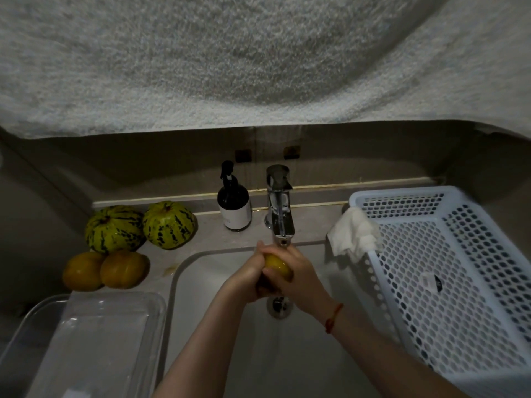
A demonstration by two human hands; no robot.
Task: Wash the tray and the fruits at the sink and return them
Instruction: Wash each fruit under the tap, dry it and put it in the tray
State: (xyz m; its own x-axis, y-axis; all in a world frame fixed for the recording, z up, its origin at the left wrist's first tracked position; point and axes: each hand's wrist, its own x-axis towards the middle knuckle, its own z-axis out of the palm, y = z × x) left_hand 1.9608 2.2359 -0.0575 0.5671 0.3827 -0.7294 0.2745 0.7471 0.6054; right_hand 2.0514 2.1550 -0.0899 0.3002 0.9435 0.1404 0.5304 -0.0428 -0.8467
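A yellow fruit (278, 266) is gripped between the left hand (249, 278) and the right hand (300, 275), fingers curled round it, directly beneath the tap (280, 208) over the sink (287, 363). The clear tray (94, 346) lies to the left, nearer the left hand, with four other fruits (126, 239) behind it.

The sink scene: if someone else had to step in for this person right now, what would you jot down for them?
Hands: left hand and right hand both grip one yellow fruit under the faucet, over the sink.
Things: two striped green fruits and two orange fruits sit on the counter, left of the sink. Clear tray lies at front left.
Done: cannot tell which pieces are washed.
Left: finish this fruit, then put the fruits back.
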